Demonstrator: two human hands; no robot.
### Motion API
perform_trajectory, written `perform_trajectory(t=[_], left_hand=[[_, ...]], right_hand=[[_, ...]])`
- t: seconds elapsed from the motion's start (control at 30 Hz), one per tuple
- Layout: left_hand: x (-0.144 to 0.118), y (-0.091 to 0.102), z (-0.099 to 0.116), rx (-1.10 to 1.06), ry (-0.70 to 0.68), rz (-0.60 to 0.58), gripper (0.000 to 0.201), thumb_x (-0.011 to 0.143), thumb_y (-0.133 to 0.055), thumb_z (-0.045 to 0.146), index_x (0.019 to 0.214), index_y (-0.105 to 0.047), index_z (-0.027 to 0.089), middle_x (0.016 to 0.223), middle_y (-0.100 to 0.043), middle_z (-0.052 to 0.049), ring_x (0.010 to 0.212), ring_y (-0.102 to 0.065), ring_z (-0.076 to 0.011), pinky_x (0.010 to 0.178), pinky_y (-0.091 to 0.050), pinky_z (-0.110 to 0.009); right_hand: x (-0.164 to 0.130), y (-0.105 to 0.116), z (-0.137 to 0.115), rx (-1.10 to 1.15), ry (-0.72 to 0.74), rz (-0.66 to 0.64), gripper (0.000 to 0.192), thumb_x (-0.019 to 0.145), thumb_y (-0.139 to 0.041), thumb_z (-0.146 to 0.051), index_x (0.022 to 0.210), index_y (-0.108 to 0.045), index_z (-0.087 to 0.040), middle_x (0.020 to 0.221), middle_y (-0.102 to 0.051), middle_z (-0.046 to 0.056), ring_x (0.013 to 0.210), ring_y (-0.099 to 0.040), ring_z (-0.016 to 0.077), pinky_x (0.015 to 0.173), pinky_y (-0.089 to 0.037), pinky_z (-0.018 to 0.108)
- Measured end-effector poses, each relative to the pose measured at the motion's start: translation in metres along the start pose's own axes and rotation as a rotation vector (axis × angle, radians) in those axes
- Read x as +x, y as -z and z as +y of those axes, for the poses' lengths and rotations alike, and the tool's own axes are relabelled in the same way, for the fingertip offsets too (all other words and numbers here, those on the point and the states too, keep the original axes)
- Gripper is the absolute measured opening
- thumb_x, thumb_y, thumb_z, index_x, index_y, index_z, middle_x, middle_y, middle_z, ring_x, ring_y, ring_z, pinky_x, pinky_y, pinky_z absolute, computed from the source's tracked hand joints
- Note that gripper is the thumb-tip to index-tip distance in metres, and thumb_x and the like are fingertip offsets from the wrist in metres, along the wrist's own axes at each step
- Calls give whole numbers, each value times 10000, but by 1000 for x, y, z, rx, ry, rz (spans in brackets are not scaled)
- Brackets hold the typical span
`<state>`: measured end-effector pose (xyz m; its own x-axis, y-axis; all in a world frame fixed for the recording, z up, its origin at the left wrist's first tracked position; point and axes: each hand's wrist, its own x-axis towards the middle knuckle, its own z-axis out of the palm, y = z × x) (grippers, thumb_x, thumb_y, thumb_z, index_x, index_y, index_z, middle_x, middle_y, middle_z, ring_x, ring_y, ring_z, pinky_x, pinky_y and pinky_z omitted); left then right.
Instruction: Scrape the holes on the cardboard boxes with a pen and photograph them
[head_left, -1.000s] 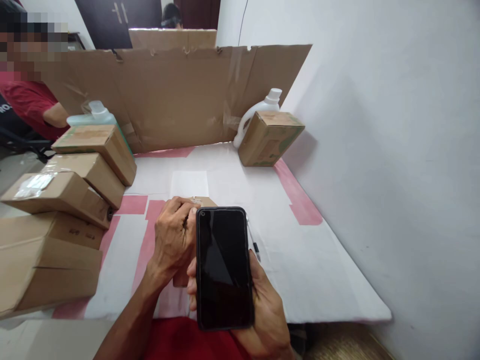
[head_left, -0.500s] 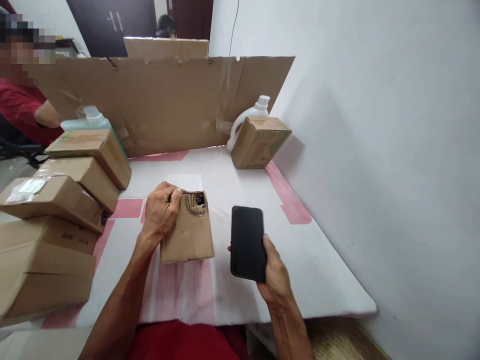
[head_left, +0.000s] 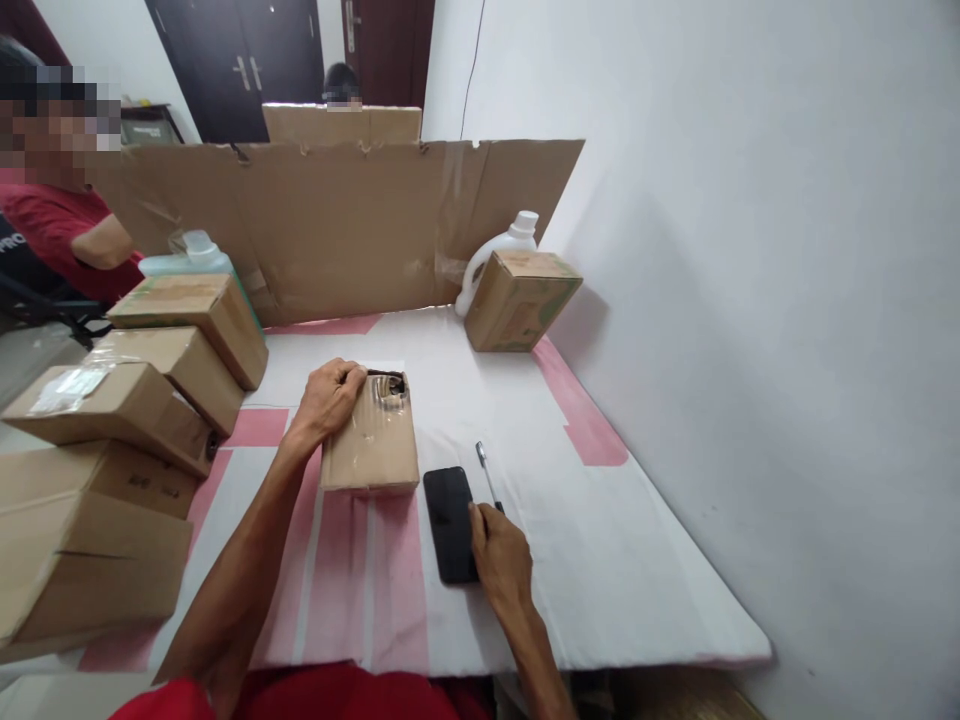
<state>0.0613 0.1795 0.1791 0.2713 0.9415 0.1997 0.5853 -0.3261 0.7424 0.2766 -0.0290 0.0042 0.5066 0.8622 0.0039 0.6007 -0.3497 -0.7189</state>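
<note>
A small cardboard box [head_left: 371, 445] with a torn hole at its far end lies on the white-and-pink table [head_left: 600, 520] in front of me. My left hand [head_left: 330, 393] grips the box's far left corner, fingers curled over the top edge. A black phone [head_left: 448, 520] lies flat on the table just right of the box. My right hand [head_left: 501, 555] rests on the phone's right edge, thumb on the screen and fingers against its side. A pen [head_left: 487, 476] lies beside the phone, just past my right hand's fingers.
Several cardboard boxes [head_left: 112, 400] are stacked at the left, with a teal bottle [head_left: 191, 255] behind them. A cardboard wall [head_left: 337, 220] stands across the back; a white jug [head_left: 499, 250] and another box [head_left: 519, 300] sit back right. A person's red sleeve [head_left: 67, 230] shows at left. A white wall bounds the right.
My right hand lowered the phone from in front of my chest down to the table beside the box. My left hand stayed on the box's far corner.
</note>
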Motion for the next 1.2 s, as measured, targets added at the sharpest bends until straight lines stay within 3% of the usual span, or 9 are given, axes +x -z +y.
perform_trajectory(t=[0.17, 0.3, 0.37, 0.47, 0.67, 0.83, 1.03, 1.1, 1.2], left_hand=[[12, 4, -12, -155, 30, -68, 383, 876, -543, 441, 574, -564, 206, 658, -575, -1, 737, -534, -194, 777, -409, -315], [19, 3, -35, -389, 86, -103, 561, 897, -509, 658, 1033, -769, 179, 1034, -768, -87, 985, -672, -264, 877, -501, -353], [19, -6, -51, -500, 132, -67, 753, 924, -369, 741, 1274, -704, 165, 1237, -743, -143, 1135, -674, -303, 947, -521, -407], [6, -30, -72, -597, 206, -37, 908, 903, -252, 835, 1323, -681, 154, 1249, -747, -168, 1217, -658, -350, 1007, -521, -477], [-63, -59, -93, -649, 272, -105, 888, 875, -360, 888, 1271, -731, 185, 1189, -783, -141, 1188, -685, -372, 1047, -528, -503], [-113, -22, -94, -557, 295, -96, 838, 904, -435, 838, 1336, -695, 168, 1306, -731, -156, 1170, -680, -357, 1061, -506, -543], [-141, 35, -60, -285, 213, 70, 644, 978, -426, 710, 1310, -722, 245, 1315, -726, -93, 1283, -630, -332, 1135, -471, -495], [-143, 43, -49, -235, 170, 142, 623, 972, -439, 706, 1287, -735, 257, 1340, -713, -87, 1314, -605, -335, 1121, -490, -476], [-140, 43, -42, -262, 126, 200, 643, 1001, -389, 684, 1329, -705, 230, 1317, -713, -99, 1260, -635, -316, 1081, -521, -456]], right_hand=[[0, -2, 4, -171, 77, 18, 420, 1016, -374, -408, 773, -664, -226, 853, -645, 114, 807, -621, 264, 694, -428, 350], [6, -5, -11, -126, 234, 74, 321, 977, -554, -431, 1134, -721, -206, 1092, -683, 153, 1090, -630, 339, 939, -530, 475], [13, -12, -30, 88, 308, 8, 568, 908, -685, -475, 1415, -591, -237, 1326, -639, 146, 1258, -588, 340, 1072, -500, 514], [25, -31, -61, 413, 321, -149, 899, 839, -763, -532, 1604, -362, -281, 1560, -500, 133, 1424, -496, 334, 1140, -469, 529], [24, -42, -84, 690, 232, -306, 813, 879, -707, -612, 1539, -472, -201, 1316, -695, 144, 1239, -649, 338, 1036, -530, 472], [9, -2, -95, 737, 110, -311, 727, 974, -587, -620, 1575, -441, -238, 1355, -707, 131, 1254, -661, 314, 1018, -546, 427], [7, 10, -118, 741, -67, -274, 902, 935, -521, -765, 1661, -279, -287, 1674, -414, 93, 1533, -411, 292, 1114, -508, 463], [5, 10, -122, 824, -92, -366, 866, 931, -481, -800, 1624, -363, -293, 1631, -478, 109, 1452, -519, 327, 949, -612, 461], [2, 12, -127, 984, -161, -510, 869, 921, -412, -851, 1514, -512, -224, 1283, -737, 169, 1047, -769, 342, 650, -646, 413]])
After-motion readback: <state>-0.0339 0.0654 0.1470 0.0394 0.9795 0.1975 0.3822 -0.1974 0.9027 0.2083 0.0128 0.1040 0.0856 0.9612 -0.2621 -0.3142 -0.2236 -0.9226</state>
